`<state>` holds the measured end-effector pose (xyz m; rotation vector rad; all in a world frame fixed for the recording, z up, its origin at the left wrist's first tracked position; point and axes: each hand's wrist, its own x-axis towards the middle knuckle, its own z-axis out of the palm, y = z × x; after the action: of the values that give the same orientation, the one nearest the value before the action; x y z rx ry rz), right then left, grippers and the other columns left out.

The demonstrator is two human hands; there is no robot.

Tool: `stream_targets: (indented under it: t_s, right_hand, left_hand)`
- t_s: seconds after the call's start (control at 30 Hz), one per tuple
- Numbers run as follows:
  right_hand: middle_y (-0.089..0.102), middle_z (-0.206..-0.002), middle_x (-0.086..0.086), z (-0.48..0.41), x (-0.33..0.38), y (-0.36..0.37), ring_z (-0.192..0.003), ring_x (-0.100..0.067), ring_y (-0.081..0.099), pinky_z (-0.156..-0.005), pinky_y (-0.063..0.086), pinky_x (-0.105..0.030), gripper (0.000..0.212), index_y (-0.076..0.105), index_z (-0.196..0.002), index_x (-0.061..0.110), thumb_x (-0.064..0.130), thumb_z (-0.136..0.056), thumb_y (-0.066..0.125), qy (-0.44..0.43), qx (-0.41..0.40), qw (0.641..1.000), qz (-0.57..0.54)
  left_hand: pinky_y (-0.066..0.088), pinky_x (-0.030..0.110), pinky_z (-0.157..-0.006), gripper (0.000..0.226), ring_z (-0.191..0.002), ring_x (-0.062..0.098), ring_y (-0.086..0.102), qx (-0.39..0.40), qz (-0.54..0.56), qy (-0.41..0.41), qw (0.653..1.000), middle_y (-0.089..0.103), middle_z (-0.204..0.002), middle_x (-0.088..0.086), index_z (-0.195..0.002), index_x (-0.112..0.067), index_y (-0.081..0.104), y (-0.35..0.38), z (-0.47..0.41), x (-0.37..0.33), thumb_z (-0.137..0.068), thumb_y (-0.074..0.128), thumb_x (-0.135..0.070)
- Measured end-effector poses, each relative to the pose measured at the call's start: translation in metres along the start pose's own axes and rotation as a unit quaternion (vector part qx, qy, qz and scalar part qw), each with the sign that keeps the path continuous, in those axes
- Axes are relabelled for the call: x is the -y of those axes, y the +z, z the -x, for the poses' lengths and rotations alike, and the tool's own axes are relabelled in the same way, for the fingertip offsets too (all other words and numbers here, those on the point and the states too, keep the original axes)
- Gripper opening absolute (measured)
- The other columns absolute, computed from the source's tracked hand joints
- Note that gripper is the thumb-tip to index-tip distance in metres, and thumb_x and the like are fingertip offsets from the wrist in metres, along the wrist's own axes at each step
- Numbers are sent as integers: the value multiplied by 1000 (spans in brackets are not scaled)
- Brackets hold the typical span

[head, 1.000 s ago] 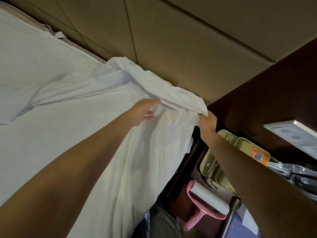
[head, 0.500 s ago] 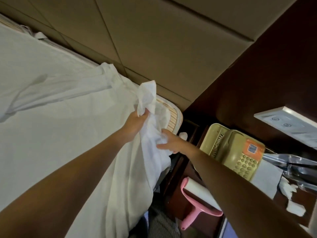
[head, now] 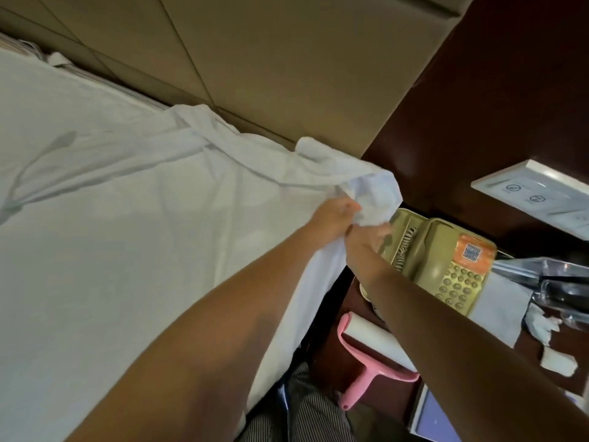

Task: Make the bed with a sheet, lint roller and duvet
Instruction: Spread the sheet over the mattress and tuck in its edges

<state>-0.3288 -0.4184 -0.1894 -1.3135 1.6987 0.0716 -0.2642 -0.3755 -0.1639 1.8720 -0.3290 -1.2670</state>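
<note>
A white sheet [head: 127,218] lies spread over the bed, wrinkled toward the head end. Its near corner is bunched up beside the nightstand. My left hand [head: 334,215] grips that bunched corner from the left. My right hand [head: 366,237] holds the same bunch from below, right against the left hand. A pink lint roller [head: 369,355] with a white roll lies on the nightstand under my right forearm. No duvet is in view.
A padded tan headboard [head: 271,74] runs behind the bed. The dark wooden nightstand [head: 325,355] carries a beige telephone [head: 446,263], clear plastic wrap, paper scraps and a white switch panel [head: 535,193]. Striped trousers [head: 312,409] show below.
The sheet corner, held high a moment ago, has come down over the mattress corner, which is now covered. Both hands moved right and closer together at the bunched corner.
</note>
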Motion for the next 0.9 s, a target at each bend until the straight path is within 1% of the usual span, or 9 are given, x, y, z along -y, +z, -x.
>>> stream_targets:
  t_s: [0.1, 0.17, 0.27, 0.33, 0.53, 0.6, 0.67, 0.8, 0.9]
  right_hand:
    - [20, -145, -15, -3, 11, 10, -128, -34, 37, -101, 35, -37, 62, 17, -143, 14, 17, -92, 51, -5, -25, 1000, 1]
    - [21, -145, -14, -7, 8, 16, -127, -36, 38, -102, 37, -41, 71, 13, -145, 20, 25, -90, 57, 23, 40, 999, 26]
    - [22, -150, -12, -5, 4, 28, -132, -34, 36, -106, 36, -44, 108, -11, -148, 24, 37, -80, 72, 99, 160, 982, -8]
    - [23, -150, -10, -9, -1, 39, -133, -31, 35, -107, 36, -42, 114, -18, -147, 23, 35, -80, 73, 57, 204, 977, 9]
    - [10, -155, -11, -30, 17, 69, -140, -35, 20, -111, 28, -47, 91, 7, -151, 16, 50, -86, 60, -76, 160, 976, 130]
    - [22, -152, -12, -35, 29, 77, -138, -35, 24, -111, 26, -48, 79, 25, -148, 14, 56, -88, 53, -101, 153, 968, 169]
    - [42, -142, -12, -41, 43, 84, -132, -33, 37, -108, 31, -46, 60, 43, -139, 12, 51, -93, 46, -145, 151, 961, 183]
    - [64, -115, -13, -40, 59, 87, -110, -29, 58, -91, 45, -34, 30, 65, -112, 5, 24, -95, 47, -174, 166, 967, 81]
    - [60, -118, -12, -38, 54, 88, -114, -29, 54, -97, 41, -34, 30, 59, -117, 4, 18, -93, 48, -279, 97, 943, 156]
  left_hand:
    - [40, 24, -83, 26, -98, 17, 51, -37, -27, -64, 997, 59, -117, 4, -110, -5, 64, -6, -5, 17, -94, 43, -8]
    - [42, 26, -91, 30, -108, 23, 54, -101, -30, -96, 990, 58, -123, 6, -110, -5, 64, -21, -5, 26, -94, 39, -5]
    - [40, 35, -103, 31, -118, 30, 52, -151, -65, -133, 977, 57, -127, 14, -116, -1, 62, -48, -8, 36, -94, 40, -5]
    - [42, 36, -100, 29, -116, 30, 53, -166, -59, -148, 973, 58, -125, 15, -116, -1, 61, -62, -13, 45, -93, 45, -9]
    - [45, 35, -94, 25, -107, 31, 57, -175, -57, -169, 968, 58, -115, 15, -111, -2, 59, -84, -24, 60, -93, 43, -8]
    - [47, 33, -84, 9, -91, 26, 57, -191, 17, -161, 968, 57, -98, 12, -89, -10, 57, -87, -30, 60, -92, 48, -8]
    - [47, 29, -75, 13, -75, 20, 53, -204, 125, -159, 958, 54, -81, 7, -79, -12, 52, -91, -39, 60, -92, 55, -14]
    - [50, 24, -85, 38, -101, 17, 56, -185, 359, -162, 900, 55, -108, 7, -124, -6, 51, -99, -59, 46, -91, 60, -23]
    - [49, 26, -79, 40, -103, 20, 57, -187, 374, -112, 901, 56, -113, 11, -128, -1, 48, -106, -77, 34, -93, 56, -18]
